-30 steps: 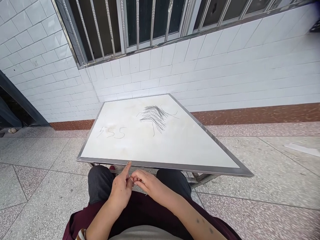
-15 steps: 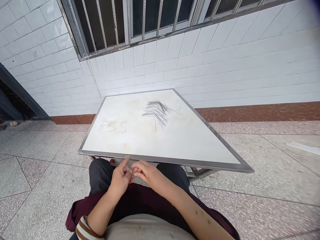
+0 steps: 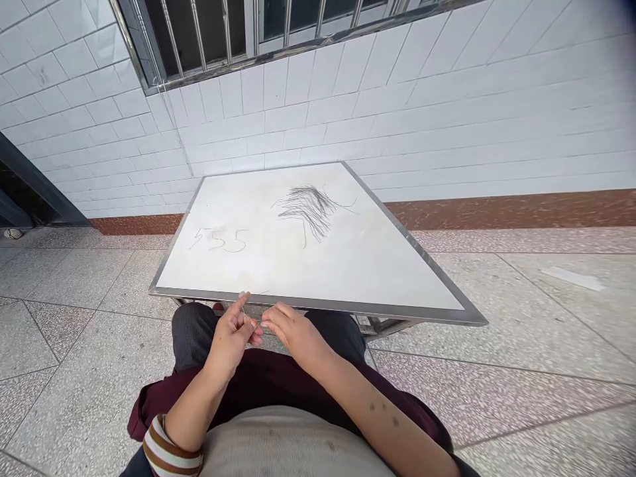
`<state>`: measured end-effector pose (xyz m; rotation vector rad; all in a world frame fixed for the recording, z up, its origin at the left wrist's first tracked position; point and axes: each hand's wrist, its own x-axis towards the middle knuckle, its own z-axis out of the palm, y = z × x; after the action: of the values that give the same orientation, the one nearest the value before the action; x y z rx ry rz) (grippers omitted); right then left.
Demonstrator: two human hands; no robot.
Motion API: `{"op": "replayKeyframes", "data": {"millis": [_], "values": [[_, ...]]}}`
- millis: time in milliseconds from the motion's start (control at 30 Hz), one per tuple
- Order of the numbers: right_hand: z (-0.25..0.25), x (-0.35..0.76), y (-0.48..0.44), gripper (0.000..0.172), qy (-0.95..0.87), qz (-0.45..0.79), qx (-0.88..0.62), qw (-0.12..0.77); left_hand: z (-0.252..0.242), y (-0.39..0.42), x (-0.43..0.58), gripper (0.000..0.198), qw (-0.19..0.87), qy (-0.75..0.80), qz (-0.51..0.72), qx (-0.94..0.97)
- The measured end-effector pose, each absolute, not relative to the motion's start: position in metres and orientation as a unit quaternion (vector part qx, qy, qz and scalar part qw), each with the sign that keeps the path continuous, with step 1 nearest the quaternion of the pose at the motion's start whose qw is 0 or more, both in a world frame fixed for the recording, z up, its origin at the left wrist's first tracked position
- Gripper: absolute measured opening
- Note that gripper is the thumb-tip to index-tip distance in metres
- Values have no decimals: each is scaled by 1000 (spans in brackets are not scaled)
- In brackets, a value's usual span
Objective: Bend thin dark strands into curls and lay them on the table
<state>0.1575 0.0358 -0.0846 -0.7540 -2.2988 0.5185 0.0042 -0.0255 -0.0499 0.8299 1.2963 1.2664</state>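
Note:
My left hand [image 3: 232,331] is just in front of the white board's near edge, thumb and fingers pinched on a thin wire-like strand [image 3: 243,309]. Its index finger points forward, the strand passing beside it. Close by on the right, my right hand [image 3: 293,333] has its fingertips pressed together at the same strand, nearly touching the left. What lies between the fingertips is mostly hidden. On the white board [image 3: 397,271] lies a pile of thin dark strands [image 3: 311,209]. Three bent strands [image 3: 218,240], each shaped like a 5, sit in a row at the left.
The board has a grey metal rim [image 3: 318,305] and stands on a metal frame over my knees. Behind it rises a white tiled wall [image 3: 298,126] with a barred window [image 3: 209,40]. A white strip [image 3: 572,278] lies on the stone floor at right.
The view has shifted slightly, so board and hands sit a little higher and further left. Both hands remain pinched together; a thin strand now shows by the left index finger.

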Motion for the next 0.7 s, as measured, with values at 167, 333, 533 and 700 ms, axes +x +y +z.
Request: {"op": "replayKeyframes", "data": {"millis": [167,333,533,700], "values": [[-80,157,37,16,-885,190,-264,332,-52,-24,6,82,540,547,543,340],[-75,159,36,16,-895,197,-236,322,-50,-25,8,74,536,556,539,337],[-84,150,30,22,-877,203,-271,341,-45,-26,9,69,533,552,541,344],[-90,146,25,15,-824,277,-339,361,-49,-26,9,71,521,557,550,342]]}}
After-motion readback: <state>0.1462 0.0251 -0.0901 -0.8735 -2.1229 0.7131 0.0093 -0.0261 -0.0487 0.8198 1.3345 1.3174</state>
